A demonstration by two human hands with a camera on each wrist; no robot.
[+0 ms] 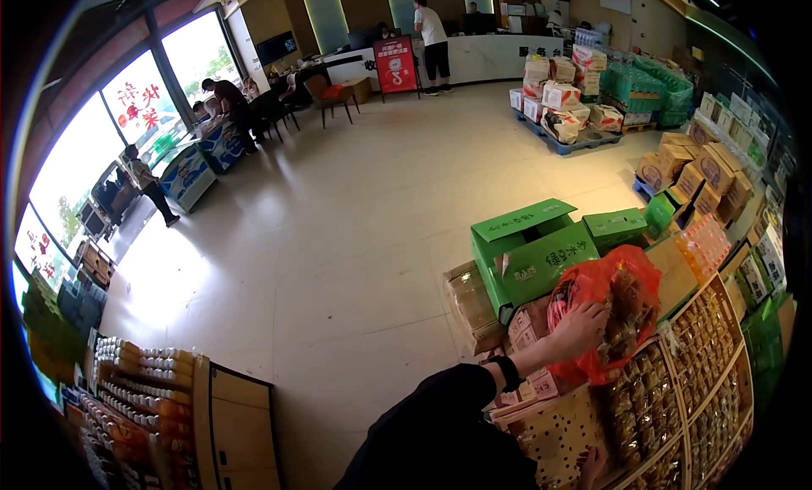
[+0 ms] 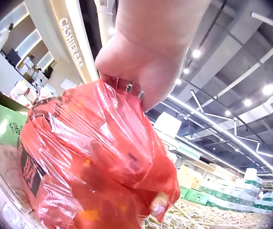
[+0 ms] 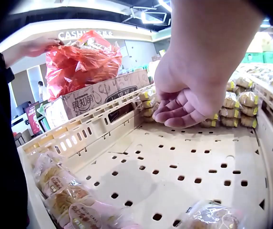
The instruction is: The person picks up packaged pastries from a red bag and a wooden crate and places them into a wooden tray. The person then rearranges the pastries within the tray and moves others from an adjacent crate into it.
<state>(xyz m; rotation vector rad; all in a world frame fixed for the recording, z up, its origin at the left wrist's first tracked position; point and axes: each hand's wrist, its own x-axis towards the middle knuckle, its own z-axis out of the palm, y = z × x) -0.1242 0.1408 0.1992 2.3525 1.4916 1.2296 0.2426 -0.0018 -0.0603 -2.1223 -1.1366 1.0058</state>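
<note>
Head view cuts off the right hand (image 1: 592, 466) near its lower edge; the right wrist view shows its fingers loosely bent, with nothing visible in them, over a perforated crate (image 3: 174, 160). The left hand (image 1: 582, 329) grips the top of a red plastic bag (image 2: 93, 152) by a printed carton (image 3: 98, 97) beside the crate; fingertips hidden, contents blurred. Pale floor (image 1: 338, 236) reaches a counter (image 1: 482, 59). Only the head view takes in bottles (image 1: 139, 380).
</note>
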